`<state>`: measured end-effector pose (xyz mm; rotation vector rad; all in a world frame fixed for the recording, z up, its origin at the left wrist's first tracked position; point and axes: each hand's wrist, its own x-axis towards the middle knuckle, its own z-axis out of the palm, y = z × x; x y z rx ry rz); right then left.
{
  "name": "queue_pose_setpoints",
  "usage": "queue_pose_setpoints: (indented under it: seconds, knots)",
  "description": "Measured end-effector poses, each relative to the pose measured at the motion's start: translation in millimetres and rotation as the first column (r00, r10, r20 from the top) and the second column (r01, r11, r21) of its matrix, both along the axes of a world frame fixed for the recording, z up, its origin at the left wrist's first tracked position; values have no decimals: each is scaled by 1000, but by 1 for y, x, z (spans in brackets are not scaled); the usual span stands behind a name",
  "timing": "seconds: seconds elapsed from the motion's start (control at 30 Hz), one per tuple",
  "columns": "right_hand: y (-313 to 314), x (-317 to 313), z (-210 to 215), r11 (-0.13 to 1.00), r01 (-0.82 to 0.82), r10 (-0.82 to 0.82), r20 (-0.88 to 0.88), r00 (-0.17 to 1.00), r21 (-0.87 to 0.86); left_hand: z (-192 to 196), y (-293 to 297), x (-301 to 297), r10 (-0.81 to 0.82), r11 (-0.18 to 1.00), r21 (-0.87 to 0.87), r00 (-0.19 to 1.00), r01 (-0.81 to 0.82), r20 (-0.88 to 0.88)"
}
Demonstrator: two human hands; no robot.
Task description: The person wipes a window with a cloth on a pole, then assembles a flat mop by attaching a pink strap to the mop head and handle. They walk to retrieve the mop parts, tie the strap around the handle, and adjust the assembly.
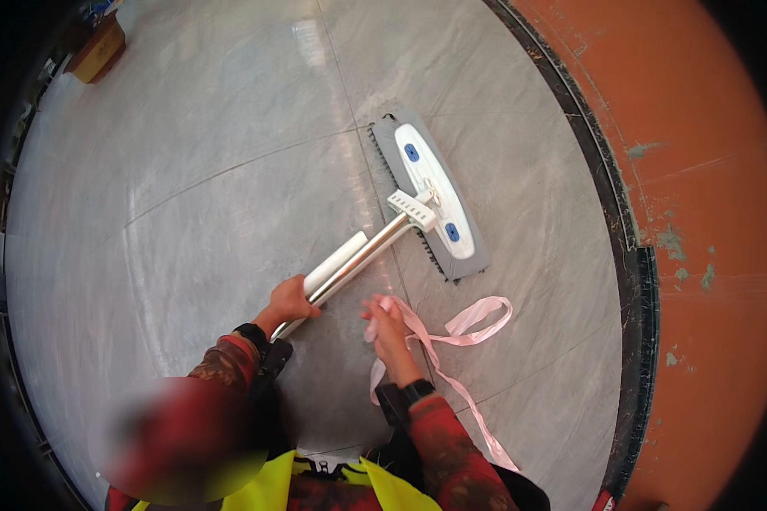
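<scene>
A flat mop lies slantwise in front of me. Its head [439, 192] has a white plate with two blue buttons over a grey pad with a dark fringed edge. A silver pole [362, 254] runs from it toward me, with a white tube [337, 260] alongside and a white slotted bracket [412, 209] near the head. My left hand [291, 300] is wrapped round the pole and tube. To its right, my right hand [387, 328] is closed on a pink fabric strip [477, 332], whose loop and long tail trail down to the right.
Grey floor tiles [230, 213] spread under the mop. Along the right runs a dark edging strip [643, 341], with a worn orange floor [707, 170] beyond it. A brown box [99, 51] stands at the far left.
</scene>
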<state>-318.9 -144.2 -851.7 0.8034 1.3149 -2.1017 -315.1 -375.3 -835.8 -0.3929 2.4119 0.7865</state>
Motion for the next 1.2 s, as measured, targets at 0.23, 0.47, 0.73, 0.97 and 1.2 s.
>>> queue_pose_setpoints:
  seconds: [0.23,0.47,0.73,0.97,1.2]
  knots:
    - [-87,-51,-17,983,70,-106,-213,971,-169,24,-34,-10,-116,975,179,987,135,-109]
    - [-99,-45,-13,864,219,-318,-154,935,-453,42,-43,-7,-83,936,334,991,113,-104]
    - [-88,-51,-20,926,249,-301,-155,941,-285,26,-62,22,-79,864,488,990,125,-114]
    - [-81,-53,-47,853,235,-323,-116,939,-466,36,-67,25,-15,973,224,988,50,-157]
    - [-79,-53,-48,819,47,-228,-249,941,-572,37,-66,38,63,822,505,923,-264,380]
